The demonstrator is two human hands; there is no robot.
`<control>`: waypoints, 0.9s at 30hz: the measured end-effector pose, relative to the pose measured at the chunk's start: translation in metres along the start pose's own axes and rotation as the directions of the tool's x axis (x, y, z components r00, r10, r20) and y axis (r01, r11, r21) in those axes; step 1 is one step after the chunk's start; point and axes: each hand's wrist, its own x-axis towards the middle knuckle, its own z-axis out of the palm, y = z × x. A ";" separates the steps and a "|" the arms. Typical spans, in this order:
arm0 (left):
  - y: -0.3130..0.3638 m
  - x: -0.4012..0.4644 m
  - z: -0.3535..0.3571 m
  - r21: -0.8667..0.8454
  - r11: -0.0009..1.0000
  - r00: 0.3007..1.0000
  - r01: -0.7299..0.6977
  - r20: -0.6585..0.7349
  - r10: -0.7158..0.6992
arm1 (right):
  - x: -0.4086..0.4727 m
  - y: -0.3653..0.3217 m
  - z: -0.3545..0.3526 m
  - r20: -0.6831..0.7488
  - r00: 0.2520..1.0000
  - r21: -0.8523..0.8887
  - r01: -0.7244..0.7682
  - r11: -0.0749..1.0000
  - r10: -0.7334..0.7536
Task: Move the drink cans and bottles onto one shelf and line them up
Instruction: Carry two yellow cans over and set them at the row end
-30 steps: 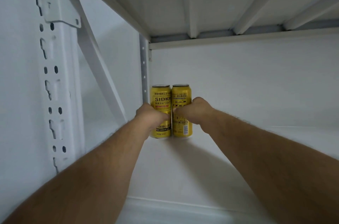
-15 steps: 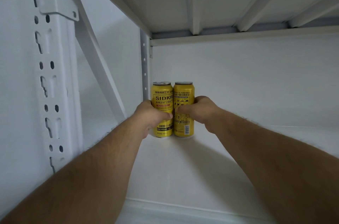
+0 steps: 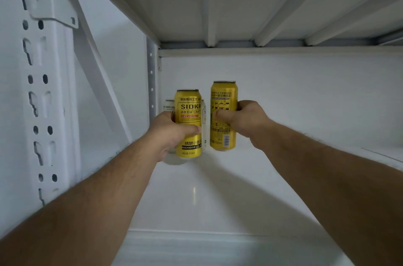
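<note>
Two tall yellow cans are lifted off the white shelf (image 3: 218, 200). My left hand (image 3: 172, 137) grips the left yellow can (image 3: 188, 111), which shows the SIDKR label. My right hand (image 3: 244, 122) grips the right yellow can (image 3: 223, 100), held a little higher with its barcode side facing me. Behind the left can, at the back left corner, stand two white cans: one white can (image 3: 169, 106) peeks out on its left and another white can (image 3: 203, 126) shows as a sliver between the yellow ones.
The upper shelf's underside (image 3: 229, 10) with its ribs hangs close above. A perforated white upright (image 3: 39, 95) and a diagonal brace (image 3: 98, 74) stand on the left. A white wall (image 3: 294, 95) closes the back.
Both yellow cans have been raised off the shelf and drawn toward me, the right one higher. Two white cans behind them have come into view.
</note>
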 end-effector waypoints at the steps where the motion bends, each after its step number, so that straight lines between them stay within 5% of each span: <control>1: 0.004 -0.004 0.003 0.017 1.000 1.000 -0.014 0.020 0.013 | -0.003 -0.001 -0.007 -0.005 1.000 -0.005 0.005 1.000 -0.005; 12: 0.050 -0.058 0.078 0.046 0.994 0.989 -0.096 0.117 0.090 | -0.050 -0.002 -0.111 -0.088 0.996 -0.036 0.003 0.999 -0.007; 27: 0.135 -0.174 0.281 -0.026 0.993 0.956 -0.116 0.270 0.119 | -0.158 0.021 -0.344 -0.258 0.965 -0.141 -0.089 0.986 0.050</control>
